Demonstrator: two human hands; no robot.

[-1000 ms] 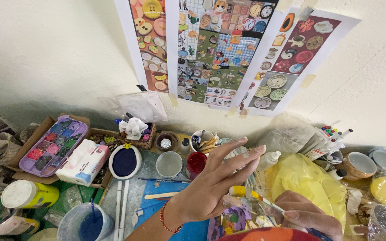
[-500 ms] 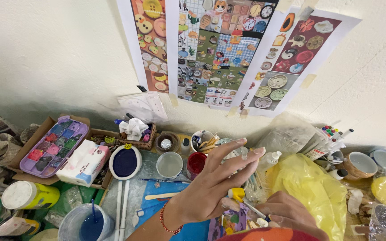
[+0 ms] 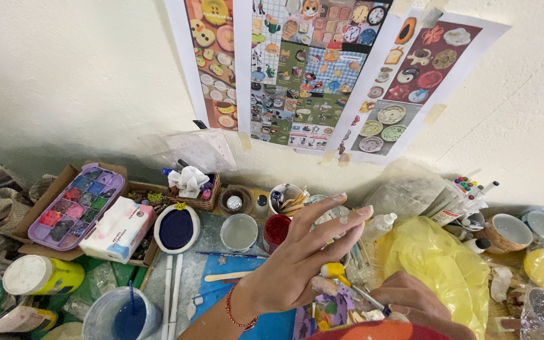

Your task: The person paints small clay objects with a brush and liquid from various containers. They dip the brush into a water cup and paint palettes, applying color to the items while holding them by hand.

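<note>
Left hand [image 3: 300,264] spread, fingers splayed, holding nothing, hovering over red paint cup [image 3: 276,230]. Right hand [image 3: 410,299] pinches yellow-tipped brush [image 3: 341,277], angled low for control.

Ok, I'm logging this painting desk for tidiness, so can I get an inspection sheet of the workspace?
Surface: table crowded, little bare area.
Job's things: yellow-tipped tool at left hand's thumb; colourful piece beneath.
Clutter: purple paint palette, tissue pack, blue paint dish, red paint cup, yellow bag, blue water cup.
Hands: left hand fingers spread; right hand curled, whether it grips anything is hidden.
Cables: nothing seen.
Surroundings: picture sheets taped to white wall.
</note>
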